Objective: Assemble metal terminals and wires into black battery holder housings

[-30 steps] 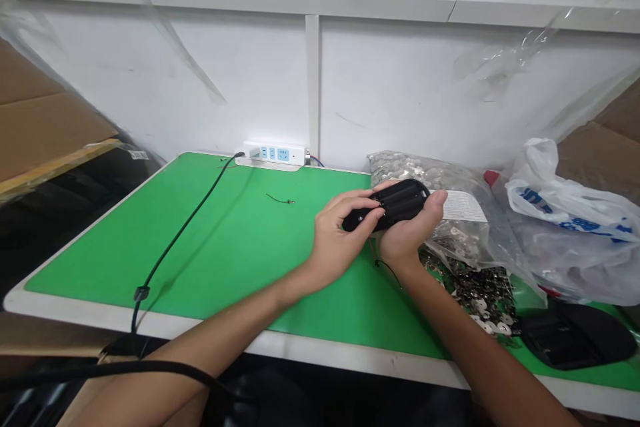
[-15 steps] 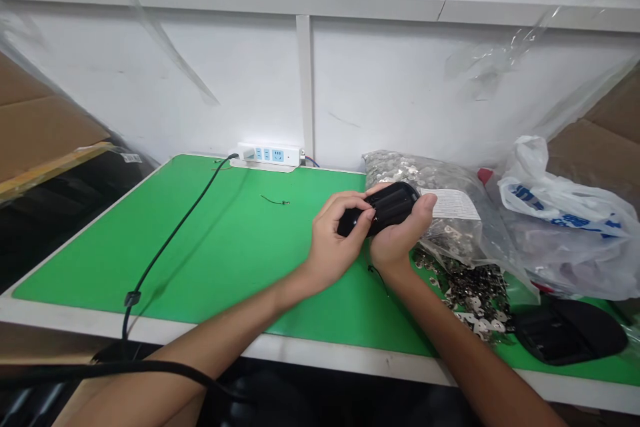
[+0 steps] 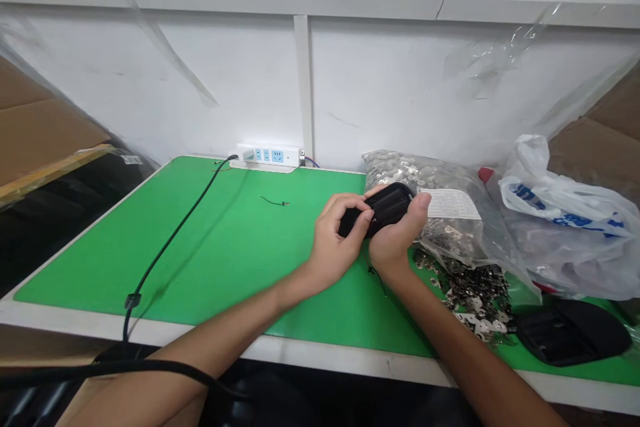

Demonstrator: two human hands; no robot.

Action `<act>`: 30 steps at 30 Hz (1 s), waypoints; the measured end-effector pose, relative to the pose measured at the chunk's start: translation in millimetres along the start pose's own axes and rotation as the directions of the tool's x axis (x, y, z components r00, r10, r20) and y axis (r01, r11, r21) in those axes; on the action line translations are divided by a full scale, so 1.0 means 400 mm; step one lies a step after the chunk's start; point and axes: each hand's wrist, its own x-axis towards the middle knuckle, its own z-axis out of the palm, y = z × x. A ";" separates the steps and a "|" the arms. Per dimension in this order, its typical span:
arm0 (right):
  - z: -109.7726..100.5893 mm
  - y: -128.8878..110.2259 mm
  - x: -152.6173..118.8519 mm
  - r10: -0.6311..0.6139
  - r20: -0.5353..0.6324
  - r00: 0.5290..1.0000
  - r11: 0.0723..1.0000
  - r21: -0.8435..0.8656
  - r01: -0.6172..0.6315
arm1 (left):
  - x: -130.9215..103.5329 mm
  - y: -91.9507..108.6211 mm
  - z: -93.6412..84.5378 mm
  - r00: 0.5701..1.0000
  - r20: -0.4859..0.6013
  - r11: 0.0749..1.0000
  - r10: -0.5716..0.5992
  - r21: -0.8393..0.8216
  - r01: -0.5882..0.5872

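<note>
Above the green mat, a black plastic casing (image 3: 389, 205) with long battery slots lies tilted in my right hand (image 3: 397, 240), the fingers under it and the thumb along its right edge. My left hand (image 3: 337, 230) is at the casing's left end, thumb and forefinger pinched together over the slots. A tiny glint shows at those fingertips, but what they pinch is too small to make out. Under my right wrist lies a short black wire (image 3: 379, 280). To the right of my right forearm is a pile of small metal battery contacts (image 3: 477, 293).
A clear bag of metal contacts (image 3: 450, 227) stands behind the pile, a white plastic bag (image 3: 575, 233) beside it. Another black casing (image 3: 573, 333) lies front right. A second short wire (image 3: 274, 201) lies mid-mat. A power strip (image 3: 273, 155) sits at the back; its black cable (image 3: 183, 210) crosses the left.
The casing and my right thumb have shifted slightly left. My left hand keeps its pinch at the same end of the casing.
</note>
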 end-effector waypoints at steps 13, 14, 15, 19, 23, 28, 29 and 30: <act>-0.024 0.018 0.042 0.048 0.062 0.997 0.997 -0.071 -0.044 | 0.037 -0.023 -0.048 0.981 0.186 0.997 0.058 0.039 -0.066; -0.025 0.018 0.045 0.038 0.045 0.998 0.997 -0.074 -0.035 | 0.038 -0.025 -0.054 0.979 0.194 0.996 0.060 0.053 -0.072; -0.025 0.018 0.045 0.027 0.028 0.999 0.997 -0.074 -0.024 | 0.039 -0.026 -0.058 0.979 0.195 0.995 0.057 0.071 -0.072; -0.021 0.021 0.035 0.022 0.050 0.999 0.999 -0.051 -0.019 | 0.034 -0.021 -0.057 0.985 0.164 0.992 0.049 0.104 -0.067; -0.016 0.025 0.019 0.020 0.071 0.997 1.000 -0.010 -0.019 | 0.025 -0.010 -0.041 0.995 0.090 0.994 0.041 0.094 -0.049; -0.010 0.024 0.014 0.029 0.049 0.998 0.999 -0.020 -0.028 | 0.020 -0.006 -0.029 0.997 0.053 0.996 0.049 0.067 -0.053; -0.009 0.024 0.014 0.036 0.044 0.998 0.999 -0.014 -0.035 | 0.018 -0.006 -0.028 0.998 0.046 0.997 0.050 0.061 -0.052; -0.009 0.024 0.015 0.037 0.038 0.999 0.999 -0.009 -0.037 | 0.017 -0.005 -0.026 0.998 0.036 0.997 0.047 0.058 -0.049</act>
